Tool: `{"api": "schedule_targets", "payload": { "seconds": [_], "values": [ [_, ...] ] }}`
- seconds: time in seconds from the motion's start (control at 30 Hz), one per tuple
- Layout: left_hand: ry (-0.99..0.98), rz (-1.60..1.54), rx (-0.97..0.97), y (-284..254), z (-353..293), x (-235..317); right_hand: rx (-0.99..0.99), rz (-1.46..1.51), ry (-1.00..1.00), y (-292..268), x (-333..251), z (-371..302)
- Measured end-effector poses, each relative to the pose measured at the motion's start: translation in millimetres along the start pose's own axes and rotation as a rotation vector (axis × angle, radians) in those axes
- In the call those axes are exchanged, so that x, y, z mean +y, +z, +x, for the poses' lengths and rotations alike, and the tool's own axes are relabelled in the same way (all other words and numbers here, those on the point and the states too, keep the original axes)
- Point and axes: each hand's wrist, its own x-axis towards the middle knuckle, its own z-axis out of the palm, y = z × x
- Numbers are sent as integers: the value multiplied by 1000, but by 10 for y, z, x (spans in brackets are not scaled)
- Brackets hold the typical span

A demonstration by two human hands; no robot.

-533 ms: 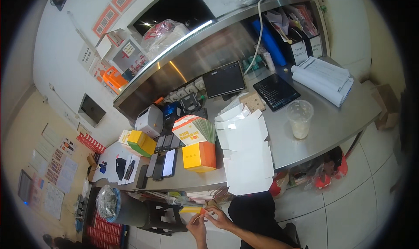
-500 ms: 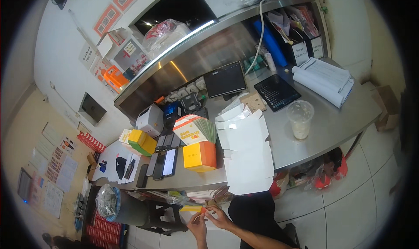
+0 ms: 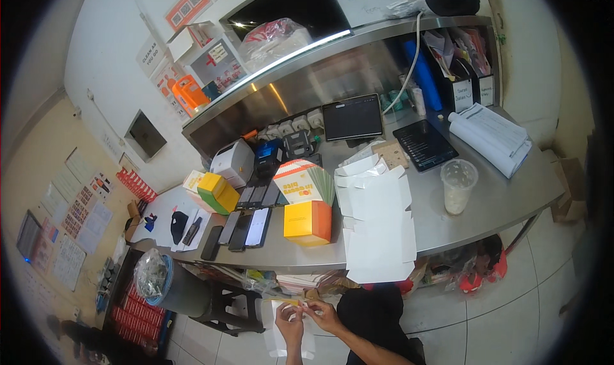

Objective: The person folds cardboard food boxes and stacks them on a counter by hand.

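Note:
Low in front of me, below the counter's front edge, both hands work on a flat cardboard carton [image 3: 272,330] with a white face and a yellow-orange edge. My left hand [image 3: 289,326] pinches that edge, its fingers closed. Beside it, to the right, my right hand [image 3: 323,316] has its fingertips closed on the same edge, nearly touching the left fingertips. The fine detail between the fingers is too small to make out. Above them on the counter stand a folded yellow and orange box [image 3: 307,223] and a fanned stack of printed flat cartons [image 3: 299,185].
White unfolded cartons [image 3: 378,237] overhang the steel counter's [image 3: 486,215] front edge. A clear plastic cup [image 3: 458,189], a tablet [image 3: 425,145] and papers [image 3: 491,138] lie to the right. Several phones [image 3: 257,227] and a printer [image 3: 231,163] are left. A grey bin [image 3: 185,288] and black stool [image 3: 233,309] stand below.
The view has shifted, so the counter appears further right. My hands have come closer together on the carton's edge, and more of its white face shows below them.

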Motion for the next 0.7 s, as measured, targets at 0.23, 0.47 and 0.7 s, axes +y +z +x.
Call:
{"api": "schedule_targets", "payload": {
  "seconds": [0.23, 0.47, 0.7],
  "values": [
    [51, -7, 131, -192, -19, 15, -113, -197, -330, 57, 47, 78],
    [-34, 25, 102, -288, -138, -153, -202, -56, -159, 63, -137, 68],
    [-118, -131, 51, -359, -223, -97, -217, -214, -192, 99, -234, 18]
  ]
}}
